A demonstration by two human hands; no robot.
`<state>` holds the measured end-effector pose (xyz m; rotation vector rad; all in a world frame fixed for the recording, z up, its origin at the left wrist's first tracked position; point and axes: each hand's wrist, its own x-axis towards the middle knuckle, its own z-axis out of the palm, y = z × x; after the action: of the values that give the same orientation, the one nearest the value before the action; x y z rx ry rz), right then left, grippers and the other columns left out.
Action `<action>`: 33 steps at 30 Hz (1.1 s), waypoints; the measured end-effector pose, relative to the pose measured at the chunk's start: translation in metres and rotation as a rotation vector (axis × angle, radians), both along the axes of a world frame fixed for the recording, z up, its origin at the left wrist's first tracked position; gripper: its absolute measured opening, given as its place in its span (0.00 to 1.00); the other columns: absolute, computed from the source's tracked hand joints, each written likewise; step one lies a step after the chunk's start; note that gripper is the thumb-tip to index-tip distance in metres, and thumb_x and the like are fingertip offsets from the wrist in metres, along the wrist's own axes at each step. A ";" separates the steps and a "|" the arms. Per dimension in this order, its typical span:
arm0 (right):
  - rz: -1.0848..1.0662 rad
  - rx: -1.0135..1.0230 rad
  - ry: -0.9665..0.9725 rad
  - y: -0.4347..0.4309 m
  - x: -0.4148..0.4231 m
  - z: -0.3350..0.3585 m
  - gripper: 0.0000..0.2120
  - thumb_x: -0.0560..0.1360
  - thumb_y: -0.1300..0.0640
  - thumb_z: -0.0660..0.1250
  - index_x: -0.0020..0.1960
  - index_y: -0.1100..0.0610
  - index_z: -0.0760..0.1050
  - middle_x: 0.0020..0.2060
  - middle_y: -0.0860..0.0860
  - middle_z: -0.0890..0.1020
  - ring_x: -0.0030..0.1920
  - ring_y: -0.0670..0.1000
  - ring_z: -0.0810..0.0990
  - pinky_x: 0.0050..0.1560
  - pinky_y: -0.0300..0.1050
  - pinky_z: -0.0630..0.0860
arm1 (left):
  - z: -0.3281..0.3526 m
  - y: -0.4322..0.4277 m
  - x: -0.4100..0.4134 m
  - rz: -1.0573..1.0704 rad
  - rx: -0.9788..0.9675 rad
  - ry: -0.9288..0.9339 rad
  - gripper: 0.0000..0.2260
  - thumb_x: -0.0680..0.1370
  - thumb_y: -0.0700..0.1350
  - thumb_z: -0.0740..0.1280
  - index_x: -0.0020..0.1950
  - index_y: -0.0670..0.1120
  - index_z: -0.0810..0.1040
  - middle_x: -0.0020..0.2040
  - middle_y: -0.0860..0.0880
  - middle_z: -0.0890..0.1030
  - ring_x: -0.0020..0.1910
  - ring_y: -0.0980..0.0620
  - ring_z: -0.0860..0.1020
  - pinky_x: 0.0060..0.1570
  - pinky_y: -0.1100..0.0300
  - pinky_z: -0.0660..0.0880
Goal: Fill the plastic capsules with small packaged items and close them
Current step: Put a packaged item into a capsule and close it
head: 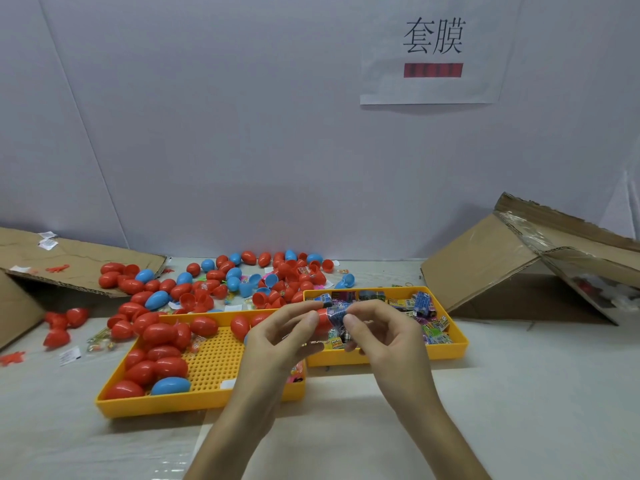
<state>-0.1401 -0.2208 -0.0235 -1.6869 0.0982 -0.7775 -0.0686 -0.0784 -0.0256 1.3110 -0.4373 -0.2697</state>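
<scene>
My left hand (280,336) grips a red capsule half (323,320) between thumb and fingers, above the gap between two yellow trays. My right hand (377,332) pinches a small blue packaged item (337,315) at the mouth of that half. The left yellow tray (207,367) holds several closed red capsules and one blue capsule (170,385). The right yellow tray (450,348) holds several small colourful packets (424,303).
A heap of red and blue capsules and loose halves (225,282) covers the table behind the trays. Flattened cardboard (69,261) lies at the left, an open cardboard box (526,265) at the right. A white wall with a paper sign (433,50) stands behind.
</scene>
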 end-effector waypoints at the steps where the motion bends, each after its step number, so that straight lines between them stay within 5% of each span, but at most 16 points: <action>1: -0.003 0.007 0.002 0.000 0.000 0.000 0.09 0.77 0.60 0.72 0.44 0.47 0.83 0.37 0.46 0.85 0.37 0.48 0.84 0.39 0.39 0.79 | 0.001 0.000 0.000 -0.001 -0.007 0.006 0.11 0.73 0.52 0.72 0.54 0.55 0.86 0.53 0.47 0.87 0.53 0.47 0.85 0.48 0.59 0.82; 8: 0.014 0.028 -0.031 0.001 -0.002 0.001 0.05 0.73 0.53 0.71 0.46 0.44 0.83 0.39 0.47 0.85 0.42 0.50 0.84 0.44 0.46 0.82 | 0.002 0.001 -0.002 -0.035 -0.008 -0.012 0.15 0.70 0.48 0.75 0.56 0.58 0.85 0.54 0.51 0.86 0.55 0.50 0.85 0.47 0.61 0.81; 17: 0.039 0.051 -0.067 0.001 -0.004 0.004 0.05 0.74 0.50 0.69 0.46 0.45 0.84 0.39 0.48 0.85 0.41 0.51 0.84 0.42 0.40 0.79 | 0.002 -0.001 -0.004 -0.067 0.042 -0.094 0.12 0.74 0.48 0.76 0.56 0.60 0.85 0.55 0.54 0.86 0.57 0.54 0.83 0.48 0.62 0.81; 27: -0.028 0.051 -0.087 -0.001 -0.004 0.004 0.06 0.76 0.62 0.73 0.44 0.52 0.85 0.37 0.49 0.86 0.38 0.51 0.85 0.39 0.35 0.78 | 0.000 -0.003 -0.005 -0.064 0.033 -0.132 0.11 0.72 0.48 0.75 0.54 0.56 0.84 0.53 0.50 0.86 0.53 0.50 0.84 0.45 0.61 0.81; 33: -0.100 0.078 -0.141 -0.002 -0.006 0.005 0.06 0.75 0.61 0.74 0.47 0.51 0.84 0.40 0.47 0.85 0.41 0.48 0.84 0.40 0.38 0.80 | -0.001 -0.002 -0.003 -0.023 0.062 -0.144 0.12 0.68 0.50 0.77 0.50 0.57 0.84 0.53 0.56 0.85 0.52 0.54 0.84 0.43 0.62 0.81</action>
<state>-0.1458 -0.2228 -0.0182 -1.5583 0.1132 -0.9538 -0.0721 -0.0808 -0.0264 1.3924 -0.5693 -0.2103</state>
